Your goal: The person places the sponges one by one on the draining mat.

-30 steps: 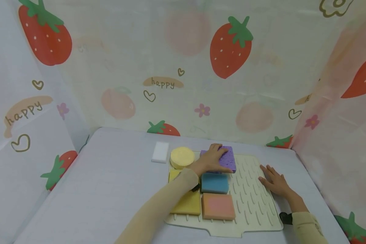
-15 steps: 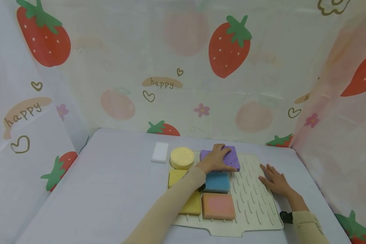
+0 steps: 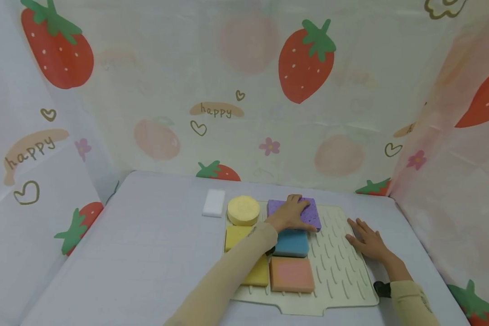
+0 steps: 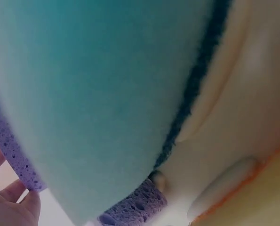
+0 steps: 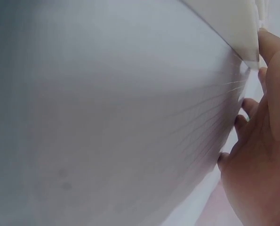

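Note:
My left hand [image 3: 287,216] grips a purple sponge [image 3: 313,215] at the back of a cream ridged mat [image 3: 342,271], fingers over the far side and thumb at the near edge. More purple sponge [image 3: 274,206] shows left of the hand, which covers the stretch between. In the left wrist view, fingertips press the purple sponge's edge [image 4: 12,153] beyond a large blue sponge [image 4: 97,94]. That blue sponge [image 3: 294,244] lies just in front, under my wrist. My right hand [image 3: 368,242], fingers extended, rests at the mat's right edge, the thumb side touching it.
A round yellow sponge [image 3: 243,210], yellow square sponges [image 3: 236,236] and an orange-pink sponge [image 3: 292,275] lie on the mat. Left of it, a white block [image 3: 214,203] sits on the white table [image 3: 146,253]. A strawberry-print curtain [image 3: 244,90] rises behind the table.
The left hand has moved slightly right with the gripped purple sponge; the purple part at its left stayed put. The blue sponge has shifted a little right. The right hand stays still.

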Tool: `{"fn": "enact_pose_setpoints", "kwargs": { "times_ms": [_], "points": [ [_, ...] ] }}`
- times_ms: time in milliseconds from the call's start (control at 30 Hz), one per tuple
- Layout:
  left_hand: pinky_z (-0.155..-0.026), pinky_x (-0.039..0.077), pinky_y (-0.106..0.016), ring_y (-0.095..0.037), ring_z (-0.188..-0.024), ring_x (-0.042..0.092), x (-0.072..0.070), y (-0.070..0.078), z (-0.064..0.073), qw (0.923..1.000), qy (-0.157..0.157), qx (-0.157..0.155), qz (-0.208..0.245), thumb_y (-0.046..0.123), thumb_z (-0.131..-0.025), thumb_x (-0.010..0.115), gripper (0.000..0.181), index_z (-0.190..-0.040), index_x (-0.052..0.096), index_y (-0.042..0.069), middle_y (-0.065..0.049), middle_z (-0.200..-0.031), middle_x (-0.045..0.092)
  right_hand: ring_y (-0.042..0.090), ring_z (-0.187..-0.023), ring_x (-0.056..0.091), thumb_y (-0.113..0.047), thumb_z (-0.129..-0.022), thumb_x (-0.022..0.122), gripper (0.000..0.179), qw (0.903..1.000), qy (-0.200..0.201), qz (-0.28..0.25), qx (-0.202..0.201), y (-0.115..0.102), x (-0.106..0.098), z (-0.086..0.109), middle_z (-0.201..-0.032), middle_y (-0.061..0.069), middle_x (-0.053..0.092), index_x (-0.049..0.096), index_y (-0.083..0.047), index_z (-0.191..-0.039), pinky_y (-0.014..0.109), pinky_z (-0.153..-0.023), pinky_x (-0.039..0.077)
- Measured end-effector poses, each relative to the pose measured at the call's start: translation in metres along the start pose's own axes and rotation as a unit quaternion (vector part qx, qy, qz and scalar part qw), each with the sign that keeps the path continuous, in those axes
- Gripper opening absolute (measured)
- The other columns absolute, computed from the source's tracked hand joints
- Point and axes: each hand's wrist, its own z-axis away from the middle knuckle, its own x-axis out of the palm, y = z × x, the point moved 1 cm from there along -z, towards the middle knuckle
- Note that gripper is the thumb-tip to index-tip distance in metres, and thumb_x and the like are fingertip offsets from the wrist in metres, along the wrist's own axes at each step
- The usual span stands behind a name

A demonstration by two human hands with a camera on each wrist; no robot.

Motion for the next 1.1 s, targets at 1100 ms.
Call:
{"fn": "enact_pose_setpoints", "kwargs": {
  "times_ms": [1100],
  "points": [
    [-0.101, 0.038, -0.038, -0.028, -0.130, 0.029, 0.001, 0.004, -0.012, 0.9993, -0.007, -0.034, 0.012, 0.069, -0.067, 0.066, 0.097, -0.144, 0.032, 0.021, -0.008, -0.140, 0.041, 0.052, -0.133, 0.012, -0.037, -0.093, 0.052, 0.066, 0.9999, -0.007, -0.011, 0.000, -0.001, -0.004, 0.002, -0.147, 0.031, 0.016, 0.026, -0.006, -0.146, 0.073, -0.096, 0.001]
  ]
}}
